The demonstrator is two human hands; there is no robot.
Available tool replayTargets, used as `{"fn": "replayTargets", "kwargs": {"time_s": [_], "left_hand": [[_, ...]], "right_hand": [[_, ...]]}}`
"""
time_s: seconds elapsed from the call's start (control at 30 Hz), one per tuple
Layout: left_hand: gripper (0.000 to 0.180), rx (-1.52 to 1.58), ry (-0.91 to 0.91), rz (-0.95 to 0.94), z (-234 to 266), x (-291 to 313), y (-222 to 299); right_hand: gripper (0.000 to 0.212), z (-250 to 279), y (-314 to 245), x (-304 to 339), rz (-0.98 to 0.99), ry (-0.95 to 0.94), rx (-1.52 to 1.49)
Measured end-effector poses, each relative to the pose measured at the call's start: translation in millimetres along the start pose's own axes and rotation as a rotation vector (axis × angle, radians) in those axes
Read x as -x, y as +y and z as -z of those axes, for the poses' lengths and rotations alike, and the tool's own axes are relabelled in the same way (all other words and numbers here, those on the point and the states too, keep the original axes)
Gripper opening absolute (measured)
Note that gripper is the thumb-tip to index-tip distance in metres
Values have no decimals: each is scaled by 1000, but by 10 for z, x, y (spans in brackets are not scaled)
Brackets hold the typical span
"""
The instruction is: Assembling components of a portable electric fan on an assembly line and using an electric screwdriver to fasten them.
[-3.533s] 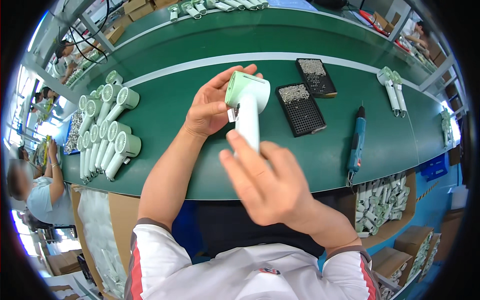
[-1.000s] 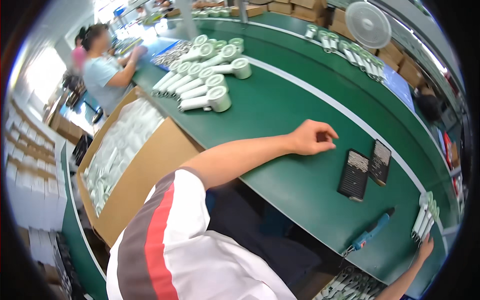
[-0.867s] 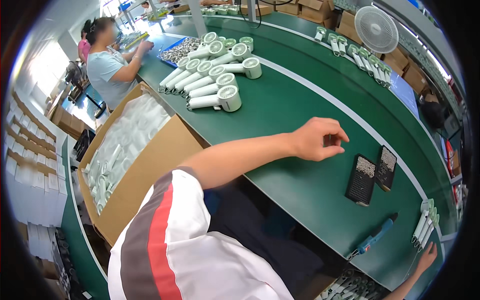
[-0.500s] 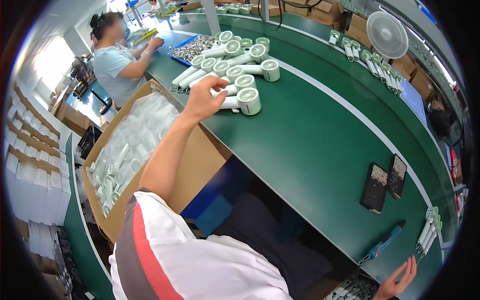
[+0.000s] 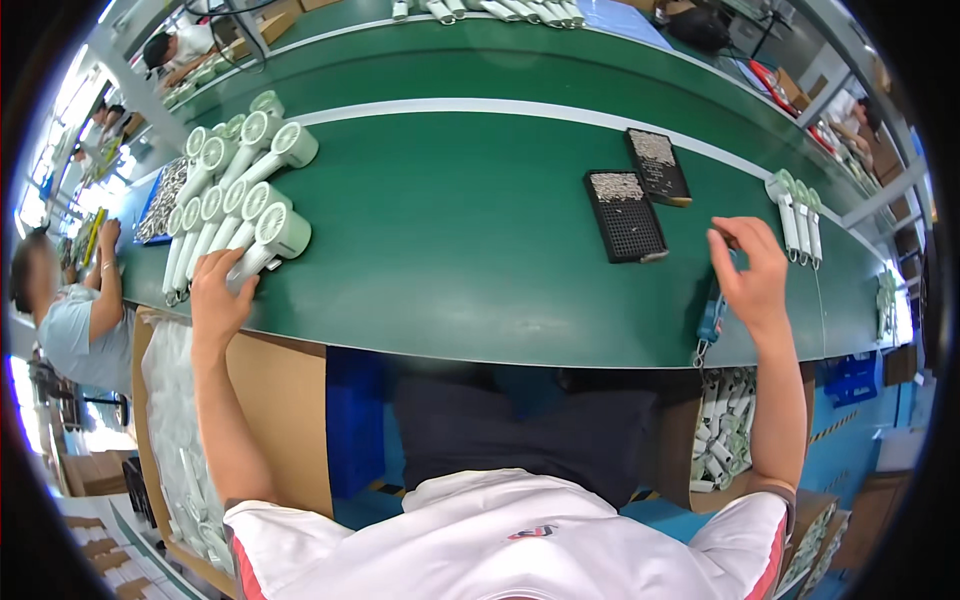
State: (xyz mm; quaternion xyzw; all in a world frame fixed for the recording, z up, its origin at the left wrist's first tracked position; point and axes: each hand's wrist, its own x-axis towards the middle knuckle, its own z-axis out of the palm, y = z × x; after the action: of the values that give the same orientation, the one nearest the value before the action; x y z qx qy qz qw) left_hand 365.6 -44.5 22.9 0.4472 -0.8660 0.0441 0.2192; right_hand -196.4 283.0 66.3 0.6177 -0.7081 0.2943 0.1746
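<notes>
On the left of the green bench, my left hand is closed round the handle of the nearest pale green handheld fan. Several similar fans lie beside and beyond it, their round heads pointing away from me. My right hand is at the right, its fingers bent but apart, with nothing visibly held. Its fingertips are over the far end of a teal electric screwdriver, which lies on the bench with a metal loop at its near end. Part of the screwdriver is hidden by the hand.
Two black trays of small pale parts lie right of centre. More fans lie at the far right. Under the bench's edge are a carton with clear bags and a box of fan parts. A co-worker sits at left beyond a blue parts tray.
My view has swung to the right and levelled. My left hand has closed on the nearest fan's handle. My right hand has come over the screwdriver's far end.
</notes>
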Motion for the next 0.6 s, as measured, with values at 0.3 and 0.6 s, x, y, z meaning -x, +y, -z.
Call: {"fn": "replayTargets", "kwargs": {"time_s": [0.3, 0.6], "left_hand": [[35, 97, 288, -155, 58, -200, 856], [29, 640, 199, -367, -278, -903, 2109]], "right_hand": [[86, -719, -683, -150, -328, -281, 248], [80, -1107, -841, -213, -466, -191, 349]]}}
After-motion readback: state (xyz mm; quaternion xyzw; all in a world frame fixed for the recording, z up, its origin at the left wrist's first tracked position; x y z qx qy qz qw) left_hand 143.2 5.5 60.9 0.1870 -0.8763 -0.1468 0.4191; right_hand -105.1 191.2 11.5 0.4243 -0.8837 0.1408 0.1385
